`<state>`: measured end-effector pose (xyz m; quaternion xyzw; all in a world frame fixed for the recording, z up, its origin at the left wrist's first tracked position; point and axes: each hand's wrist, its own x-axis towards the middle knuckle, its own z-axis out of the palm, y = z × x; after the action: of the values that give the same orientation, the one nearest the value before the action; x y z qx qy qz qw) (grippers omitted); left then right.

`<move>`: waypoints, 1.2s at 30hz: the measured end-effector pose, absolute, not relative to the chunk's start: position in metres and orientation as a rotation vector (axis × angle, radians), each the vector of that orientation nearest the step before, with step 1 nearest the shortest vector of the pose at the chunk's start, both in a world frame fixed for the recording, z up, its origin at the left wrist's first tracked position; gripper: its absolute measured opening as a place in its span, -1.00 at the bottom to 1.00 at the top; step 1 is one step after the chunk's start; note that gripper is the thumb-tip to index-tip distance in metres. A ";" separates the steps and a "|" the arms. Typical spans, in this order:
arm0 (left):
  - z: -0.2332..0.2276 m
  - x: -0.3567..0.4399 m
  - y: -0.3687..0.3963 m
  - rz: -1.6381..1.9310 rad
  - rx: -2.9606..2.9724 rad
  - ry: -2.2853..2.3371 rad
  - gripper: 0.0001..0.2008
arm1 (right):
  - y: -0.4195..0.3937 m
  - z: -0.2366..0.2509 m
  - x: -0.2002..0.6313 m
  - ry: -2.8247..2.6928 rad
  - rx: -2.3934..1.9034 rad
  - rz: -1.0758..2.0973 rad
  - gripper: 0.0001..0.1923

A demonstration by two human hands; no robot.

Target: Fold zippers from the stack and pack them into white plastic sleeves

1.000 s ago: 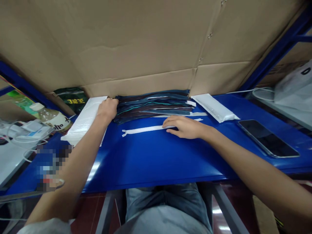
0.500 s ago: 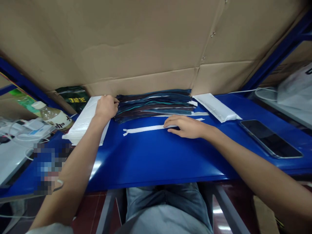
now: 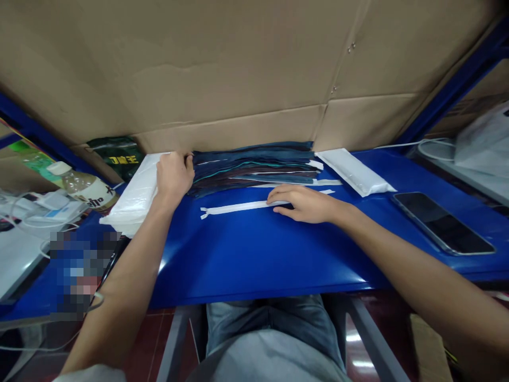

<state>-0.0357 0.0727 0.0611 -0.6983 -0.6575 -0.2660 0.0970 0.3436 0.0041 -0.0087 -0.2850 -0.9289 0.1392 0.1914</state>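
Cardboard sheeting (image 3: pixel 222 63) walls off the far side at 12 o'clock, and below it spreads the blue tabletop (image 3: pixel 254 260), from whose middle the clock is read. Far out at 2 o'clock, past the table's right portion, sits a white plastic bag (image 3: pixel 483 140), cut off by the edge of view. At 12 o'clock a bundle of dark zippers (image 3: pixel 254 168), mostly blue and brown with one teal line, lies lengthwise near the cardboard. Between 9 and 10 lies a white wrapped packet (image 3: pixel 137 199), partly covered by the left hand and forearm. Behind it, at 10, stands a dark green pouch with yellow characters (image 3: pixel 119 156); a labelled bottle with a white cap (image 3: pixel 89 188) is just outside the packet. A slimmer white packet (image 3: pixel 358 172) slants at 2 o'clock, just beside the bundle's right end. At 10 o'clock the left hand (image 3: pixel 175 178) is curled at the bundle's left end, hiding its tip; whether it grips any zipper I cannot tell. At 2, the right hand (image 3: pixel 302 203) lies palm down, thumb and fingers parted. A black-screened smartphone (image 3: pixel 443 223) lies at 3. Smallest, a white zipper (image 3: pixel 238 207) stretches across the middle, its forked end toward 9, its right portion passing under the right hand's fingers.
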 end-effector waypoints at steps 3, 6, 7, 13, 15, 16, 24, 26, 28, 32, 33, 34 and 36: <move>0.054 -0.008 0.048 -1.100 -2.262 -1.819 -0.72 | 0.000 -0.008 0.337 -2.538 -0.852 0.347 -0.68; 0.036 0.029 0.017 -1.410 -2.586 -1.685 -0.80 | -0.007 -0.004 0.326 -2.421 -0.906 0.376 -0.65; 0.028 0.041 0.007 -1.494 -2.684 -1.633 -0.82 | -0.010 -0.003 0.321 -2.375 -0.915 0.417 -0.66; 0.000 0.073 -0.022 -1.680 -3.010 -1.450 -0.84 | -0.019 -0.001 0.305 -2.130 -0.991 0.614 -0.68; -0.002 0.072 -0.022 -1.737 -3.027 -1.448 -0.82 | -0.020 -0.002 0.306 -2.061 -0.987 0.666 -0.71; -0.002 0.071 -0.021 -1.751 -3.030 -1.447 -0.82 | -0.019 -0.003 0.306 -2.041 -0.979 0.685 -0.73; 0.005 0.069 -0.022 -1.555 -3.044 -1.518 -0.85 | -0.019 0.001 0.307 -2.223 -0.936 0.361 -0.72; 0.008 0.066 -0.018 -1.461 -3.014 -1.567 -0.84 | -0.014 0.002 0.311 -2.316 -0.960 0.157 -0.70; 0.012 0.056 -0.010 -1.366 -2.908 -1.624 -0.81 | -0.003 0.001 0.324 -2.325 -1.046 -0.025 -0.71; 0.028 0.013 0.012 -1.067 -2.498 -1.875 -0.78 | 0.023 0.001 0.381 -2.196 -1.281 -0.225 -0.78; 0.032 0.000 0.017 -0.994 -2.387 -1.943 -0.77 | 0.028 0.001 0.398 -2.144 -1.334 -0.258 -0.80; 0.036 -0.011 0.021 -0.940 -2.289 -2.000 -0.75 | 0.032 0.002 0.413 -2.085 -1.396 -0.291 -0.82; 0.042 -0.027 0.026 -0.864 -2.163 -2.077 -0.72 | 0.036 0.005 0.437 -1.991 -1.507 -0.272 -0.86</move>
<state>-0.0265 0.0256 0.0419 -0.6931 -0.6654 -0.2768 0.0103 0.4375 0.0362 0.0055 -0.5704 -0.7537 -0.1030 0.3099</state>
